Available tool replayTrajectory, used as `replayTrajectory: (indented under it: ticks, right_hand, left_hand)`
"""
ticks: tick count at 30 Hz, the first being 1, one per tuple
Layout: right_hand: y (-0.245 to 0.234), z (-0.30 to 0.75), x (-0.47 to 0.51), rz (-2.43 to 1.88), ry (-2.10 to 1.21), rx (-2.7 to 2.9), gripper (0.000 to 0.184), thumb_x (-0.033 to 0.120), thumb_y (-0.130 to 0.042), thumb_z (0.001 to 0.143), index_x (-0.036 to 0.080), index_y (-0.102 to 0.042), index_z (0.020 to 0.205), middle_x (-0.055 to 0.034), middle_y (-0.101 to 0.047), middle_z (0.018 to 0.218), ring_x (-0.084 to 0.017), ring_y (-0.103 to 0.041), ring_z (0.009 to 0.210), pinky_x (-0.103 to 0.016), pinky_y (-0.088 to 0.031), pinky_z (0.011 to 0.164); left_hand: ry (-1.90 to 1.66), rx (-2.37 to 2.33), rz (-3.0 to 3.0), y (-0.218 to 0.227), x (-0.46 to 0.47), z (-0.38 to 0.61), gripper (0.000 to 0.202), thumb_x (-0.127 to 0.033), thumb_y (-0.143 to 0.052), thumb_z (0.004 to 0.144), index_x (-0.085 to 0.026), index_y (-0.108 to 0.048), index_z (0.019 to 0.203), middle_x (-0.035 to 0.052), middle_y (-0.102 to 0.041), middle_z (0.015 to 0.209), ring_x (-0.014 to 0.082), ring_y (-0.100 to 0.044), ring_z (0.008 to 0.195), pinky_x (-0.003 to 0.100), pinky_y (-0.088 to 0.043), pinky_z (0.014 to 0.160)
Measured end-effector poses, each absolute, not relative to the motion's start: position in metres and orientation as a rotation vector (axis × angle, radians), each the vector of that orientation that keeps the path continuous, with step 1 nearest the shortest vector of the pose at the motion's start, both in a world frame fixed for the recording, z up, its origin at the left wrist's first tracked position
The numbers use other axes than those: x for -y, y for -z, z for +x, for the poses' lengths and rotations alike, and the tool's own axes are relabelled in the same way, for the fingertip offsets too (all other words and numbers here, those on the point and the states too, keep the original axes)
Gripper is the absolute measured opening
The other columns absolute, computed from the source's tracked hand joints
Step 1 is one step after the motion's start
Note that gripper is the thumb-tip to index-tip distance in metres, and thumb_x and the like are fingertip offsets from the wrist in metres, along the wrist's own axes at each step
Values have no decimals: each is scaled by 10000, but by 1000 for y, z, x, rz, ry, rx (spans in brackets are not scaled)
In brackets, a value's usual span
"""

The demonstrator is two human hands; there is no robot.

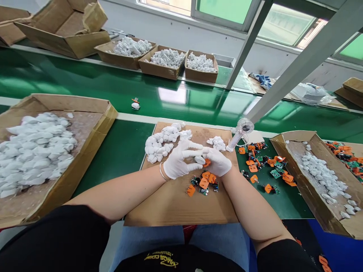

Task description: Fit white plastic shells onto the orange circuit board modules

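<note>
While I watch remotely, my readout:
Left hand: white-gloved, fingers narrow, holding a white plastic piece.
Right hand: white-gloved, fingers narrow, holding an orange piece against it.
Held pieces: above a cardboard sheet.
Nearby: white pieces; orange circuit-board parts; green worktop.

Counted two gloved hands: one left hand, one right hand. Three small cardboard boxes of white casings, two large cardboard trays, one clear fan, roughly five orange-tabbed circuit boards.
</note>
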State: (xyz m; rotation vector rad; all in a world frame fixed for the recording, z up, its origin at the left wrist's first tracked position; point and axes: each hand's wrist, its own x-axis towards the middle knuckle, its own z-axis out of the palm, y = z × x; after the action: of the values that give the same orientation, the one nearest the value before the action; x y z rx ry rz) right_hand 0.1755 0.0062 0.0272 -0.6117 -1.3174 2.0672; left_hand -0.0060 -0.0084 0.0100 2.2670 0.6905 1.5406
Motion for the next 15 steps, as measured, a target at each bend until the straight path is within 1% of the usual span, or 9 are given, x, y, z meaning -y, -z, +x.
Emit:
replayTrajectory:
  ticks: [2, 4, 6, 8, 10, 12, 15]
  right_hand:
    - [-30, 178, -6, -570, -2111, 1306, 453, 555, -830, 655, 157, -623, 722, 23, -487, 574, -118, -424, 560, -266, -393, 578]
    - [-31, 179, -5, -543, -2119, 1318, 438, 506, -856, 632, 151, -634, 762, 28, -501, 557, -104, -392, 527, -258, -370, 554]
    - [-29, 177, -3, -490, -2113, 1305, 440, 486, -863, 633, 147, -640, 803, 23, -524, 578, -96, -381, 516, -247, -342, 528]
    - [-26, 173, -3, -441, -2114, 1301, 419, 475, -858, 654, 144, -630, 774, 4, -551, 617, -100, -411, 530, -241, -331, 510]
    - [-22, 171, -4, -432, -2121, 1286, 414, 466, -861, 662, 144, -616, 750, -7, -566, 640, -104, -441, 545, -234, -336, 502]
    - [-20, 170, -5, -459, -2132, 1251, 438, 463, -881, 641, 144, -606, 758, -3, -579, 642, -99, -453, 543, -227, -353, 504]
    - [-20, 173, -3, -544, -2150, 1217, 500, 449, -930, 554, 150, -579, 751, 6, -598, 622, -106, -498, 554, -225, -406, 532]
  left_hand:
    - [-1492, -663, 2278, -12, 11, -6, 371, -338, -718, 869, -238, -630, 1214, 119, -655, 1219, 228, -642, 1092, 431, -545, 946]
    - [-1456, -617, 2329, -13, 13, -5, 425, -370, -697, 875, -247, -603, 1270, 127, -654, 1240, 243, -640, 1098, 447, -544, 941]
    - [-1488, -599, 2401, -14, 14, -4, 498, -414, -725, 841, -256, -577, 1290, 112, -687, 1186, 248, -655, 1053, 451, -548, 903]
    - [-1590, -643, 2458, -15, 14, -2, 549, -437, -768, 801, -254, -567, 1278, 91, -721, 1095, 240, -675, 974, 433, -553, 845]
    - [-1646, -678, 2508, -17, 12, -1, 547, -406, -776, 805, -241, -555, 1277, 76, -741, 1025, 224, -688, 899, 401, -555, 785]
    - [-1621, -649, 2561, -20, 10, -2, 542, -355, -754, 830, -239, -530, 1310, 62, -752, 985, 212, -694, 854, 378, -557, 743]
    - [-1551, -584, 2596, -25, 16, -2, 568, -295, -704, 849, -265, -492, 1375, 45, -760, 999, 220, -698, 878, 388, -569, 748]
